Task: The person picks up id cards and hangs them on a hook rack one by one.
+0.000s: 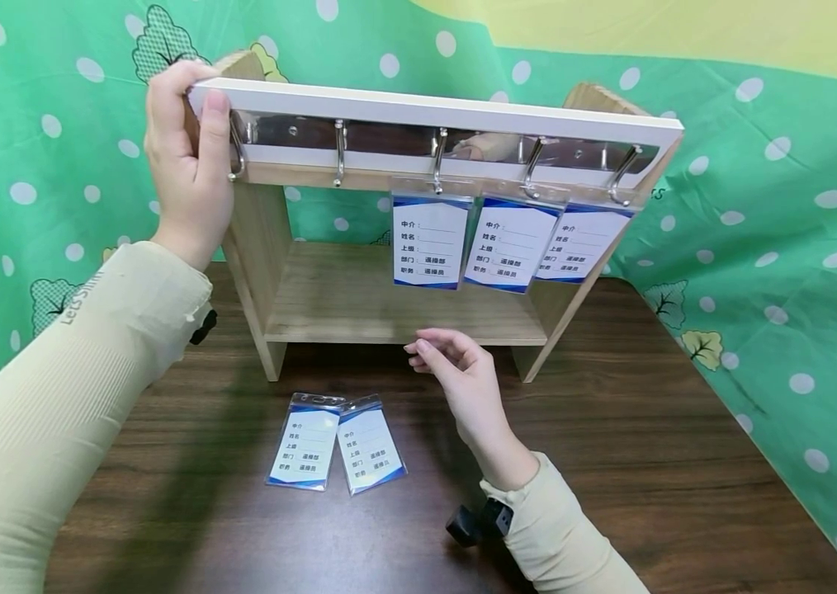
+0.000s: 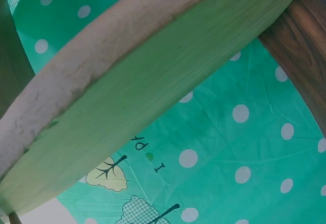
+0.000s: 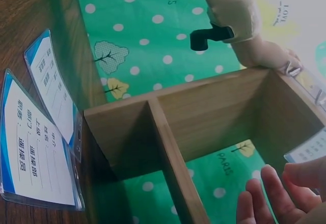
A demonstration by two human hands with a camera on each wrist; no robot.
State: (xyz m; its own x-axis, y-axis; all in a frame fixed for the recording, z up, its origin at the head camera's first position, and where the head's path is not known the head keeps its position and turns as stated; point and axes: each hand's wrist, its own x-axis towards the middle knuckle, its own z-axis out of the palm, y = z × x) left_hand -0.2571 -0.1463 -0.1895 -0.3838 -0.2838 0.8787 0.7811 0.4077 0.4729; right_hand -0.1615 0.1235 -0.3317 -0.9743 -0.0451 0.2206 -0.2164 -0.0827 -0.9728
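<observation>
Hanging badges [image 1: 429,247], seemingly: three hooked, two on desk [image 1: 686,412] at 8 o'clock from right hand [image 1: 466,384].
Left hand [image 1: 191,161] grips rack [image 1: 463,105], 10 o'clock; right fingers [image 1: 456,339] released. Next likely: pinch a desk badge.

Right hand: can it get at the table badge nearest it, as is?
Probably yes: the right hand looks empty, and nothing appears to stand between it and that badge. The other badge only meets it near the top.

Pale glare on tabletop [image 1: 381,536]
</observation>
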